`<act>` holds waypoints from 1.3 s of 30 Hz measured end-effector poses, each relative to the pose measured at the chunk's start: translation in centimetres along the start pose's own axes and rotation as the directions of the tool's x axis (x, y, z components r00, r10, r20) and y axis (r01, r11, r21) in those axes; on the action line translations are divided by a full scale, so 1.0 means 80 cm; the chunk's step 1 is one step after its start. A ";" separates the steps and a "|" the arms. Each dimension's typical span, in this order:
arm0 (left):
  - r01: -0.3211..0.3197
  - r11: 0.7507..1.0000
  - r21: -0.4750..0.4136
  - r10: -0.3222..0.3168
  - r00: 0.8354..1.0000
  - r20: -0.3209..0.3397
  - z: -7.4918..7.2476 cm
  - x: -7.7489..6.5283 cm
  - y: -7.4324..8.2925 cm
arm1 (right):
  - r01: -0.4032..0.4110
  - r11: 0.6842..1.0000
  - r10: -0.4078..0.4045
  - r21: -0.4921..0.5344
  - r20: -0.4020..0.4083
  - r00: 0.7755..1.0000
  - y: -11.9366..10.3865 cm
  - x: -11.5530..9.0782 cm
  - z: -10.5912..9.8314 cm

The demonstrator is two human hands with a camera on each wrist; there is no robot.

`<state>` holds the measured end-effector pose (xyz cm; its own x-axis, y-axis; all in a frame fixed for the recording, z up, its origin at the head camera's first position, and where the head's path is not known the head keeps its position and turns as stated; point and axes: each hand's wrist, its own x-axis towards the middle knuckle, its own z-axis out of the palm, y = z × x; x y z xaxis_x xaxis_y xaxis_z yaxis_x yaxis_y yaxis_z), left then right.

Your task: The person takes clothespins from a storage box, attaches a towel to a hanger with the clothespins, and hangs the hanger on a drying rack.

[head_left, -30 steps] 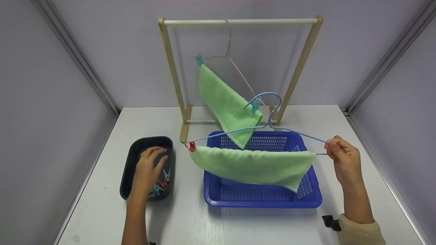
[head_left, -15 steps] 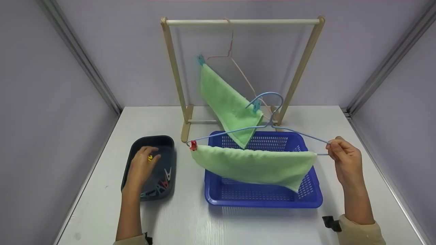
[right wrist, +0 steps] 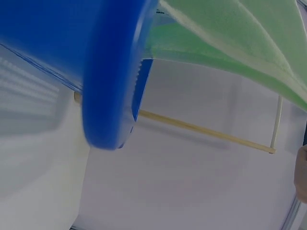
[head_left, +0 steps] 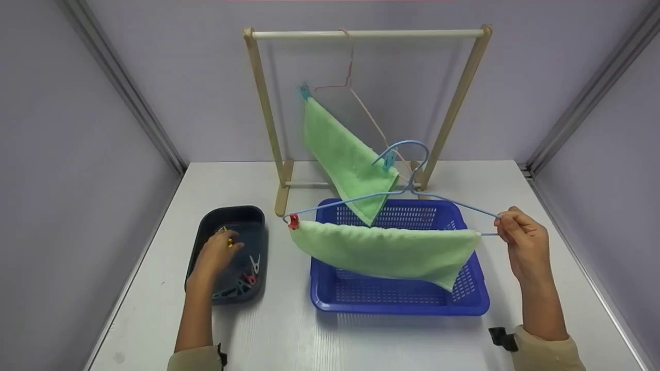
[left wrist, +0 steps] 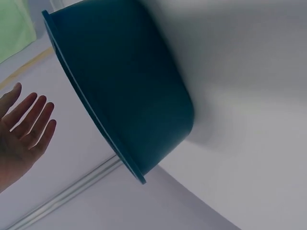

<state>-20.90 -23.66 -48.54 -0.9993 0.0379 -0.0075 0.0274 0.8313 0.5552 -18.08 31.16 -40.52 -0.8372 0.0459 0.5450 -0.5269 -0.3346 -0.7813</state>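
My right hand (head_left: 526,245) pinches the right end of a blue clothes hanger (head_left: 356,197). A pale green towel (head_left: 381,252) hangs over its lower bar, and a red clothespin (head_left: 293,221) clips the towel's left corner. Over the dark bin (head_left: 251,232) at the left is my left hand (head_left: 215,253), its fingers apart and slightly bent. Yellow clothespins (head_left: 230,242) show beside those fingers, partly hidden. In the left wrist view the left hand (left wrist: 26,136) appears beyond the bin's rim with nothing in its fingers.
A blue basket (head_left: 397,307) stands beneath the towel. Behind it, a wooden rack (head_left: 265,108) carries a pink hanger (head_left: 368,114) with a green towel (head_left: 340,154) on blue clothespins (head_left: 389,160). A white clothespin (head_left: 254,264) and a red clothespin (head_left: 249,279) lie in the bin.
My left hand has drawn back toward the left side of the bin, bringing yellow clothespins and more of the bin floor into sight. The right hand, hanger and towel stay in place.
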 end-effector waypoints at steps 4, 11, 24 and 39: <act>0.052 0.998 -0.027 -0.047 0.987 0.156 0.007 -0.010 -0.008 | 0.007 1.000 -0.007 0.001 0.004 1.000 0.000 0.000 0.000; 0.130 0.991 -0.015 -0.119 0.941 0.318 0.025 -0.018 -0.021 | 0.005 1.000 -0.005 -0.001 0.008 1.000 0.001 0.000 0.000; 0.171 0.982 0.078 -0.187 0.914 0.359 0.039 -0.013 -0.029 | 0.002 1.000 -0.003 0.003 0.016 1.000 0.003 0.000 0.000; 0.187 0.973 0.138 -0.221 0.929 0.297 0.057 -0.009 -0.031 | -0.001 1.000 0.000 0.013 0.027 1.000 0.006 0.000 0.000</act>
<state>-20.12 -23.21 -53.69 -0.9261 0.0164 -0.3770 -0.1565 0.8923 0.4234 -18.33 31.03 -40.94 -0.8331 0.0207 0.5527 -0.5245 -0.3468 -0.7776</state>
